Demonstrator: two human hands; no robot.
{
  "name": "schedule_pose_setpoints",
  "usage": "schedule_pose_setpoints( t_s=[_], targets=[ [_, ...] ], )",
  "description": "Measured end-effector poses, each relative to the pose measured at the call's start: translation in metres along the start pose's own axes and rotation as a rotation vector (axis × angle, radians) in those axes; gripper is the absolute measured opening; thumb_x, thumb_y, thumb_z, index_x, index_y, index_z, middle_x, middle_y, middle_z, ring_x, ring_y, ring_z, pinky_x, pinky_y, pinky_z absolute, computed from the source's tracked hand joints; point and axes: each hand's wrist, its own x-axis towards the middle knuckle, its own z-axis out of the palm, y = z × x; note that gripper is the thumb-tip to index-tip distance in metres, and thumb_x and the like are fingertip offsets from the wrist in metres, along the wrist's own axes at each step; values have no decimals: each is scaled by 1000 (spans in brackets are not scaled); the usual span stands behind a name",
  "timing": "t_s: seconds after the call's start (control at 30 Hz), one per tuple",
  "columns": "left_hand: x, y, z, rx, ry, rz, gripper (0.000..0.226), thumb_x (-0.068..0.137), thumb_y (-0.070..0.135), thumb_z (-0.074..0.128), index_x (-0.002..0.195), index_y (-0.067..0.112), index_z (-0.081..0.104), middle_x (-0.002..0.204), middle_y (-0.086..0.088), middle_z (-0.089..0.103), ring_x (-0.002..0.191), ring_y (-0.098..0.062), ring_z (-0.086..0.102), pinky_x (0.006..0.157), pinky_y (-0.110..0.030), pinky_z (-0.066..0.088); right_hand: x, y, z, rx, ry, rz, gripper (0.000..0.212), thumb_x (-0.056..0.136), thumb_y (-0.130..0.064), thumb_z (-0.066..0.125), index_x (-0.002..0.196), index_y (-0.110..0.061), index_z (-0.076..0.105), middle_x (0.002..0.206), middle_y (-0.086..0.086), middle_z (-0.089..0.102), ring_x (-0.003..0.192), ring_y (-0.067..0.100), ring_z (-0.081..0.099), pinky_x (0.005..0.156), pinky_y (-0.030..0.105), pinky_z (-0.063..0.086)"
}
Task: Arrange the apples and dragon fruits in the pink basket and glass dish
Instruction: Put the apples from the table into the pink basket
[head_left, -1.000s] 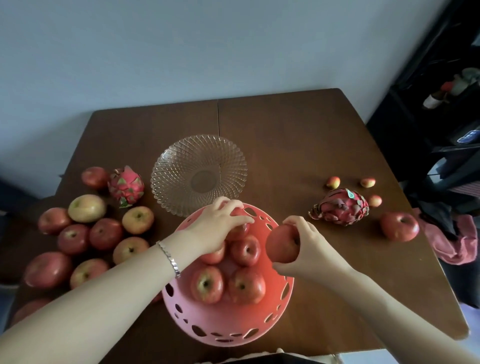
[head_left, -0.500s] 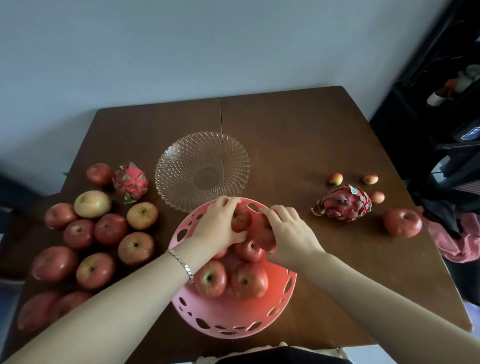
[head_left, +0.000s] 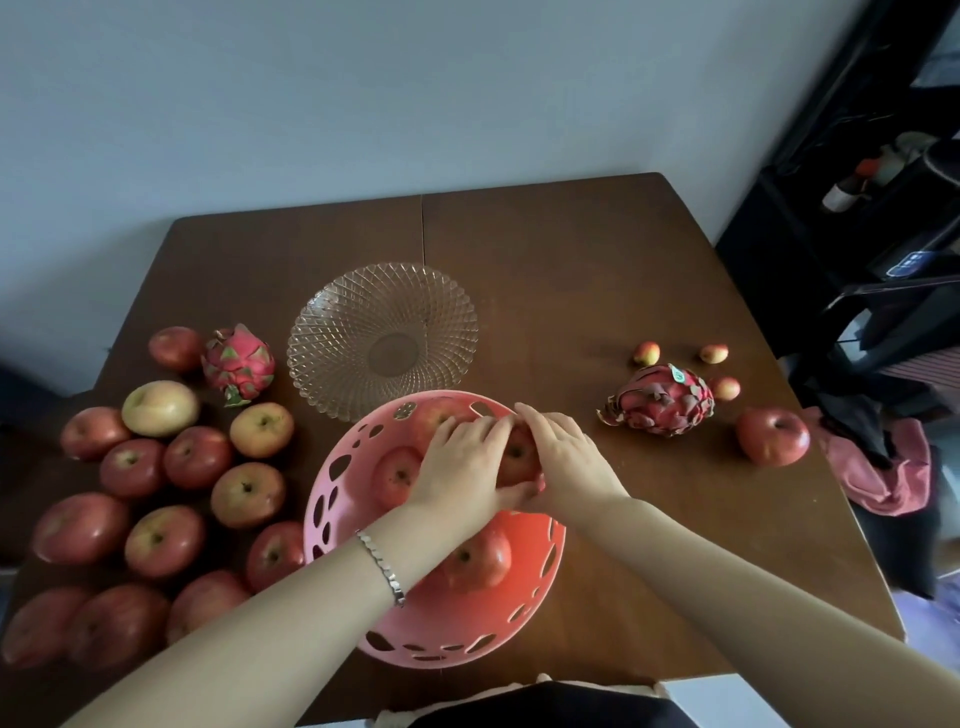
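Note:
The pink basket stands at the table's near middle with several red apples in it, one at its left and one near its front. My left hand and my right hand meet over the basket's far side and together cup a red apple from both sides, fingertips touching above it and thumbs below. Behind the basket sits the glass dish with nothing in it. One dragon fruit lies left of the dish, another right of the basket.
Several loose apples crowd the table's left side. A single apple and three small fruits lie at the right near the dragon fruit. A pink cloth hangs by the right edge, beside dark shelving.
My right hand carried its apple from the basket's right rim inward to the far side. My left hand stayed on the apples there, and both hands now close around that apple.

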Motion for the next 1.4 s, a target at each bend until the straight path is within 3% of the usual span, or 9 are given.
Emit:
schedule_pose_setpoints(
  t_s=[0.1, 0.23, 0.37, 0.53, 0.83, 0.97, 1.1, 1.3, 1.4],
  targets=[
    [5, 4, -1, 105, -15, -6, 72, 79, 58, 51, 142, 28, 32, 130, -4, 51, 123, -24, 46, 114, -35, 19, -8, 18, -23, -18, 14, -56, 86, 68, -16, 75, 142, -16, 30, 142, 3, 42, 135, 22, 30, 110, 36, 29],
    [10, 13, 1, 122, -49, -41, 68, 79, 48, 51, 142, 30, 32, 135, -6, 47, 125, -26, 43, 115, -39, 19, -27, 77, -63, 15, 533, 219, 52, 75, -2, 60, 125, -11, 53, 130, 14, 52, 123, 32, 42, 102, 37, 33],
    [12, 14, 2, 45, -18, -17, 67, 77, 42, 55, 140, 24, 38, 148, -6, 30, 136, -24, 31, 116, -38, 20, -21, 144, -65, -197, 193, 811, 67, 79, -19, 63, 139, -17, 31, 147, 20, 19, 132, 43, 21, 109, 49, 24],
    [8, 15, -1, 22, -7, -37, 72, 72, 47, 46, 140, 26, 39, 138, -1, 39, 123, -25, 43, 110, -34, 27, -9, 178, -46, -315, 149, 904, 62, 81, -7, 59, 136, -17, 33, 147, 17, 10, 134, 48, 10, 106, 56, 27],
    [6, -8, -4, -156, -4, 30, 80, 64, 65, 39, 134, 28, 44, 136, 10, 50, 127, -15, 46, 111, -30, 26, -30, 160, -65, -100, 181, 794, 66, 69, -25, 74, 128, -24, 44, 121, 19, 40, 112, 42, 40, 83, 43, 45],
    [6, -14, -5, -195, -12, 30, 83, 62, 72, 42, 134, 30, 46, 140, 12, 48, 132, -13, 41, 114, -29, 18, -57, 90, -64, 168, 401, 289, 68, 61, -28, 78, 123, -32, 52, 114, 5, 40, 109, 27, 46, 91, 33, 45],
    [5, -11, -4, -218, -39, 9, 87, 62, 73, 38, 137, 30, 41, 145, 9, 43, 137, -10, 34, 116, -30, 15, -66, 20, -39, 191, 265, -148, 70, 57, -45, 71, 122, -35, 48, 108, 2, 47, 99, 14, 50, 86, 18, 41],
    [2, -11, -7, -252, -27, 12, 65, 83, 44, 62, 141, 26, 37, 147, 4, 40, 139, -13, 30, 115, -26, 17, -62, -1, 18, 38, 116, -98, 74, 60, -40, 76, 124, -16, 46, 118, 6, 50, 105, 26, 51, 85, 31, 50],
    [-1, -10, -5, -250, -18, 9, 63, 86, 41, 60, 142, 26, 35, 149, 2, 37, 140, -15, 29, 115, -28, 15, -57, 0, 29, -100, 190, -149, 77, 42, -48, 82, 108, -19, 54, 106, 10, 58, 88, 29, 61, 61, 32, 57]
  ],
)
